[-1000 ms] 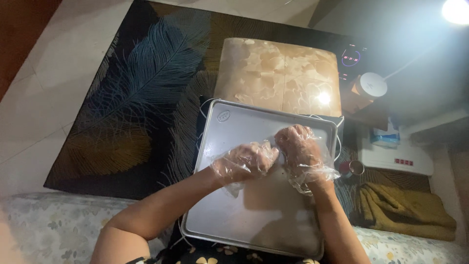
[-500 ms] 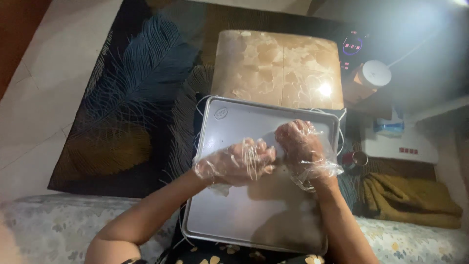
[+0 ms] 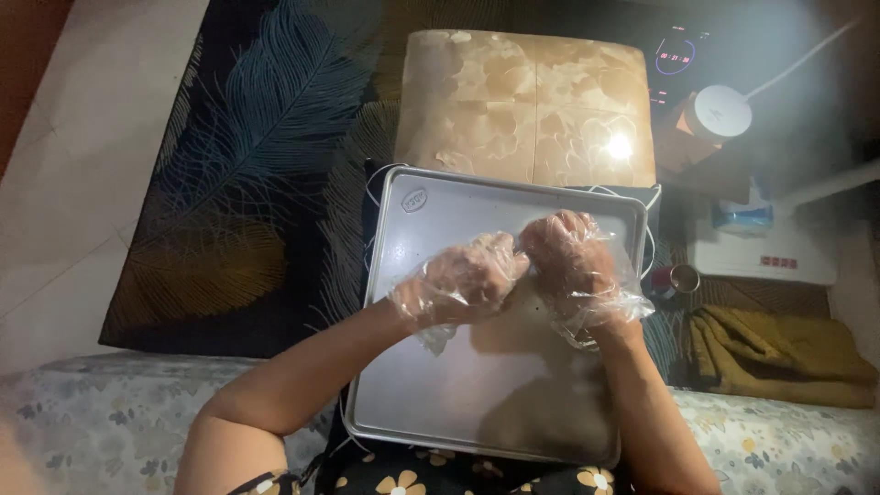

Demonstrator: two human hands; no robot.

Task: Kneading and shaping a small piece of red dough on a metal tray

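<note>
Both gloved hands meet above the metal tray [image 3: 431, 385] on the lap; the left hand [image 3: 463, 284] and right hand [image 3: 573, 266] are curled, fingertips touching; whether they grip anything, I cannot tell.

A home living room. A feather-patterned rug [image 3: 247, 174] lies at ten o'clock, a marbled low table [image 3: 527, 105] at twelve. A floral sofa edge [image 3: 110, 412] runs along six.

The single head-worn camera looks steeply down from close above the person's lap, facing forward over both forearms onto a metal tray [image 3: 431, 403], with the feather-patterned rug [image 3: 238, 183] and floor beyond.
</note>
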